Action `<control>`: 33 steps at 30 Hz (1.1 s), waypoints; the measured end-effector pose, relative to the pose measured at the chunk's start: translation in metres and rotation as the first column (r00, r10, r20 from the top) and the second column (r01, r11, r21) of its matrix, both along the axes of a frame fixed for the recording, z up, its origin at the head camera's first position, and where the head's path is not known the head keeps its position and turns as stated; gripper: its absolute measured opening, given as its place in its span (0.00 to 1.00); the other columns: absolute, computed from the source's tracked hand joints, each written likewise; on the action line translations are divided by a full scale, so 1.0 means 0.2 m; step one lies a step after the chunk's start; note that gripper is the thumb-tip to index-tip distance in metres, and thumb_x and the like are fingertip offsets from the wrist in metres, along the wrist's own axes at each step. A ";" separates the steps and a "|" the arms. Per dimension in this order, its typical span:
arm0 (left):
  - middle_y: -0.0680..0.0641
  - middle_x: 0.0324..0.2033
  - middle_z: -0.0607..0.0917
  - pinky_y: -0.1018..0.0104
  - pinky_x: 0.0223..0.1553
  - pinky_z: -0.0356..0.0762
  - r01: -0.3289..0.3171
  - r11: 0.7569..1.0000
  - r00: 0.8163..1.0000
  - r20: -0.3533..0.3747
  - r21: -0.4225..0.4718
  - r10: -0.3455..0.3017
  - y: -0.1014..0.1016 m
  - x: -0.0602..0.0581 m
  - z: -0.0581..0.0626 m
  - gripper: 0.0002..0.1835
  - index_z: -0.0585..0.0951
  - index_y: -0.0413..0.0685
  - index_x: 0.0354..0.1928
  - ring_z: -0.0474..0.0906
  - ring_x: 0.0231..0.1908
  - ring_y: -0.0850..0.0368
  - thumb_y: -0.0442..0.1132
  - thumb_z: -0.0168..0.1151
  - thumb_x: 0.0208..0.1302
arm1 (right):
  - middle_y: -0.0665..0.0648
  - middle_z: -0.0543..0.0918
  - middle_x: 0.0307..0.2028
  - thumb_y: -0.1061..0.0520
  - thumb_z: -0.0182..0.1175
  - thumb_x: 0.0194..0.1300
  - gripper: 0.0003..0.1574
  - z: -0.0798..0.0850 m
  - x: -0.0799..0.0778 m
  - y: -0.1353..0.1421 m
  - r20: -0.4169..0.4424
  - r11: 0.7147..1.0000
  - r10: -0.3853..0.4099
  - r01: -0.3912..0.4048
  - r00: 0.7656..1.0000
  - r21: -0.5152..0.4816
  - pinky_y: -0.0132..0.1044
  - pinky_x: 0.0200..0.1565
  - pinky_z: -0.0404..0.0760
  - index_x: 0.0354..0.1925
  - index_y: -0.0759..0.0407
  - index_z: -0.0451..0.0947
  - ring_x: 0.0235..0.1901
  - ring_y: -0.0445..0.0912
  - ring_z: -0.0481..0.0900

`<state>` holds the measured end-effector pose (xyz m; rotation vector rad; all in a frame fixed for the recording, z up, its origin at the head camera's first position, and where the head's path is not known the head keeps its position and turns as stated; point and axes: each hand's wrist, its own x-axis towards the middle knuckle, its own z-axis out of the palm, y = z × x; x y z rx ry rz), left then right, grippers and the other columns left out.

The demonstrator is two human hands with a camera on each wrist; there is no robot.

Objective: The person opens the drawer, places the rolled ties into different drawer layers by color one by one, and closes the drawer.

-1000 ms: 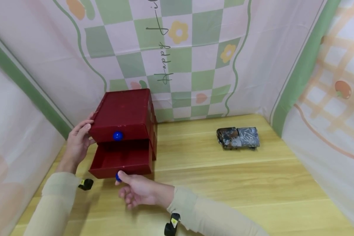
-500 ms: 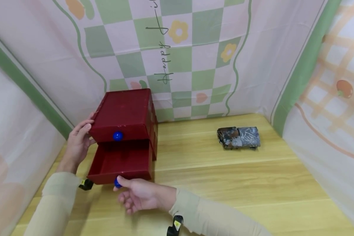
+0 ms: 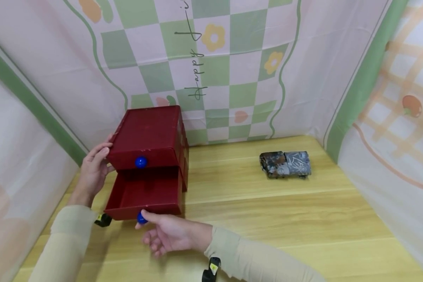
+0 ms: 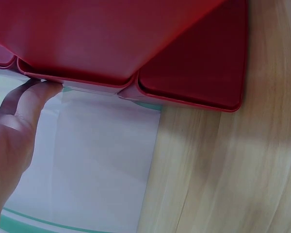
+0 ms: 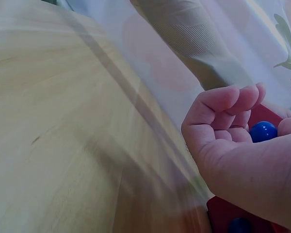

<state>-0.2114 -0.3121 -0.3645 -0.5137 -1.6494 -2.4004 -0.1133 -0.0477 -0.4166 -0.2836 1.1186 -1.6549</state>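
A dark red drawer box (image 3: 148, 127) stands at the back left, with a blue knob (image 3: 141, 162) on its upper drawer. Below, the lower drawer (image 3: 146, 192) is pulled out toward me. At its front, my right hand (image 3: 174, 232) pinches the round blue drawer knob (image 3: 142, 218) between thumb and index finger; the other fingers curl loosely beneath. In the right wrist view the same knob (image 5: 263, 131) shows beyond the palm. My left hand (image 3: 94, 172) rests against the left side of the box, and the left wrist view shows its fingertips (image 4: 48, 90) at the red wall.
A grey, black and brown folded bundle (image 3: 285, 164) with white scribbles lies on the wooden table (image 3: 268, 215) to the right. Behind the box hangs a green-and-white checked cloth (image 3: 216, 70); more patterned cloth closes both sides.
The lower drawer has come farther out toward me, with my right hand on its knob; in the last half second it hardly moves. My left hand has stayed on the box's side.
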 end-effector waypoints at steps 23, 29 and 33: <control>0.47 0.75 0.64 0.61 0.37 0.85 -0.007 1.000 1.000 0.016 0.029 0.007 0.01 0.00 0.00 0.12 0.85 0.45 0.50 0.81 0.55 0.53 0.33 0.51 0.79 | 0.49 0.88 0.38 0.47 0.46 0.82 0.21 0.18 -0.05 0.26 -0.547 0.870 0.491 -0.354 0.678 0.343 0.40 0.43 0.84 0.60 0.54 0.77 0.38 0.45 0.85; 0.47 0.75 0.65 0.61 0.38 0.85 -0.010 0.999 1.000 0.019 0.036 0.009 0.01 0.00 0.00 0.13 0.85 0.44 0.50 0.81 0.55 0.52 0.33 0.51 0.79 | 0.41 0.86 0.45 0.49 0.44 0.82 0.23 0.31 -0.12 0.46 -0.674 0.782 0.614 -0.426 0.410 0.454 0.32 0.52 0.79 0.67 0.53 0.71 0.48 0.35 0.82; 0.47 0.75 0.65 0.61 0.38 0.85 -0.009 0.999 1.000 0.015 0.039 0.009 0.01 0.00 0.00 0.13 0.85 0.44 0.50 0.81 0.55 0.52 0.33 0.51 0.79 | 0.41 0.84 0.51 0.45 0.43 0.82 0.27 0.39 -0.20 0.62 -0.710 0.750 0.647 -0.396 0.278 0.529 0.30 0.59 0.73 0.71 0.54 0.67 0.56 0.34 0.78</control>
